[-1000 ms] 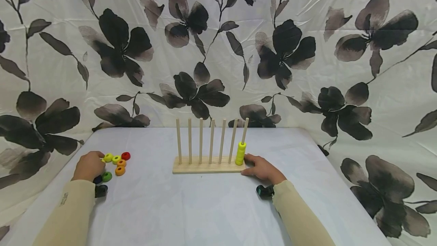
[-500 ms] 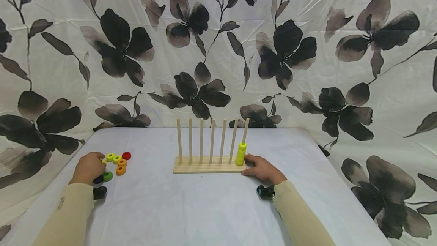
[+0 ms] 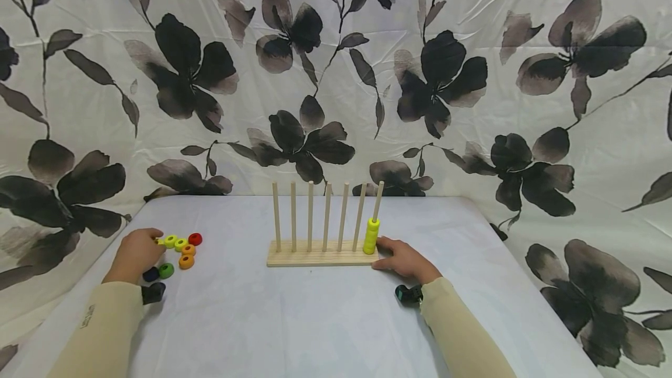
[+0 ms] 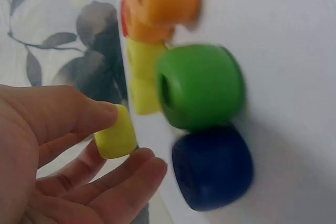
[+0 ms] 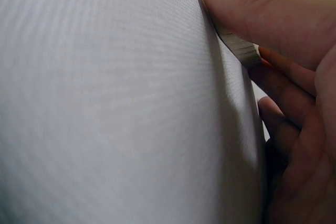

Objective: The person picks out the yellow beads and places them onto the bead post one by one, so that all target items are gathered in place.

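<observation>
My left hand (image 3: pixel 135 254) pinches a yellow bead (image 4: pixel 116 134) between thumb and fingers, slightly above the tabletop in the left wrist view. Close beside it lie a green bead (image 4: pixel 202 86) and a dark blue bead (image 4: pixel 212 169). A wooden peg rack (image 3: pixel 320 258) with a row of upright pegs stands mid-table. Its rightmost peg carries a stack of yellow beads (image 3: pixel 371 236); the other pegs are bare. My right hand (image 3: pixel 406 258) grips the right end of the rack's base, thumb along the front edge and fingers behind in the right wrist view.
Orange beads (image 3: pixel 186 261), a red bead (image 3: pixel 195 239) and more yellow beads (image 3: pixel 181 244) lie loose to the right of my left hand. A white cloth covers the table (image 3: pixel 315 319). Behind it hangs a floral curtain (image 3: pixel 336 74).
My left hand has shifted slightly left and up, exposing more of the dark blue bead. My right hand and the rack have stayed in place.
</observation>
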The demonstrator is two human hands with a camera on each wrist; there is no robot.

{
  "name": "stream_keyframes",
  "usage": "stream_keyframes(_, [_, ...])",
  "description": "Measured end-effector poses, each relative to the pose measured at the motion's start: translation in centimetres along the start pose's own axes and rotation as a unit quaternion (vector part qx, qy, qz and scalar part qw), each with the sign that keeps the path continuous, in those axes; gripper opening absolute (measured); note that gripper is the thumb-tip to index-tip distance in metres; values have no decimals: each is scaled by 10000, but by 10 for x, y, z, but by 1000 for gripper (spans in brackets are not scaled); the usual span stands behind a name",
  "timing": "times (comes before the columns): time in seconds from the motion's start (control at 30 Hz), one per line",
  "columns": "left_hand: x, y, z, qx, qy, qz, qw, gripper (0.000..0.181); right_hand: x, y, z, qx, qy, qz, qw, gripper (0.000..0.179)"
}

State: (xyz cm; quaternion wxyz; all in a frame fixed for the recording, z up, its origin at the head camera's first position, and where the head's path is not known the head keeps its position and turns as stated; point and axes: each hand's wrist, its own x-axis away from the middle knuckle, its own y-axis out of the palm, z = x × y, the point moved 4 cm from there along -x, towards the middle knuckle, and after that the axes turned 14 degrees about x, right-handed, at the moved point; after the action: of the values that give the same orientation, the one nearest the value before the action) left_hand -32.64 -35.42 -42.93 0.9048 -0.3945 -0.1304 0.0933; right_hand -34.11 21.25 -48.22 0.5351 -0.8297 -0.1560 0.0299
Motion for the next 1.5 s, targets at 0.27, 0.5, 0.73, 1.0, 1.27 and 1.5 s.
stream_keyframes(0.27, [5, 0, 16, 53, 296, 4, 9995, 48, 1, 0, 0, 12, 60, -43, 10000, 74])
stream_keyframes(0.5, [12, 3, 26, 207, 287, -84, 9993, 49, 1, 0, 1, -13, 60, -79, 9999, 74])
stream_keyframes(0.73, [15, 9, 33, 234, 464, -123, 9986, 49, 1, -1, 1, -76, 28, -58, 10000, 74])
stream_keyframes(1.0, [18, 15, 46, 242, 715, -326, 9966, 54, 1, -1, 2, -110, 29, -46, 9999, 74])
stream_keyframes(1.27, [21, 23, 58, 292, 857, -565, 9943, 52, 1, 0, 3, -73, 9, -50, 10000, 73])
stream_keyframes(1.5, [27, 30, 73, 359, 1096, -651, 9912, 56, 2, -1, 3, -79, 10, -39, 10000, 73])
